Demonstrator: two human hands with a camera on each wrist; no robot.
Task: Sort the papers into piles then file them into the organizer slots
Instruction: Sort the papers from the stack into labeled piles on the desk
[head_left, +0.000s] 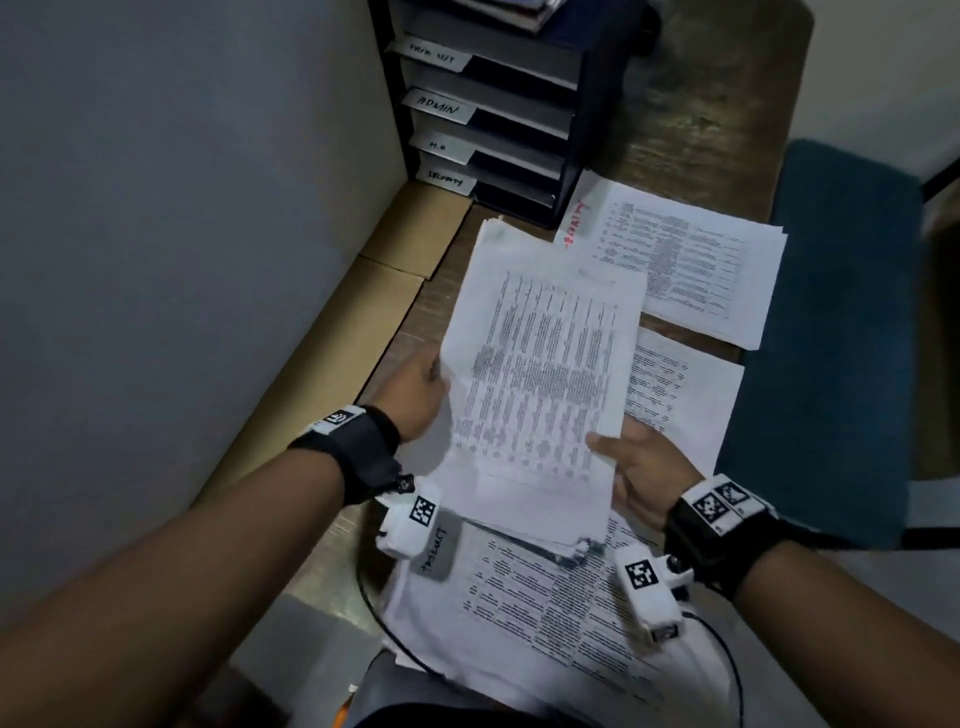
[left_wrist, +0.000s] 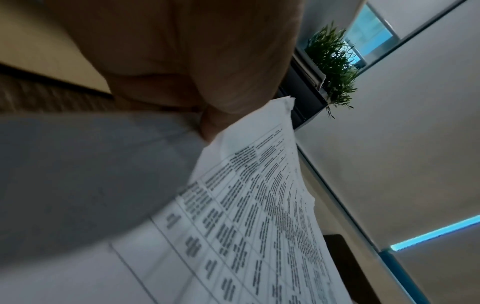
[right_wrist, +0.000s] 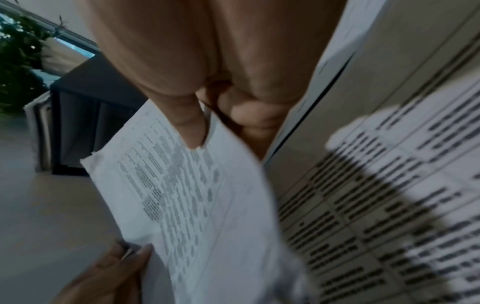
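A stack of printed sheets is held above the desk between both hands. My left hand grips its left edge, thumb on top; in the left wrist view the held stack slopes away from my left hand. My right hand pinches the lower right corner, and in the right wrist view my right hand has its thumb pressed on the held stack. The black organizer stands at the back, its slots bearing handwritten labels. Sorted piles lie at back right, at right and at the near edge.
A grey partition wall and a tan ledge close off the left. A blue chair seat stands right of the wooden desk. A green plant sits on top of the organizer. A black cable runs near the desk's front edge.
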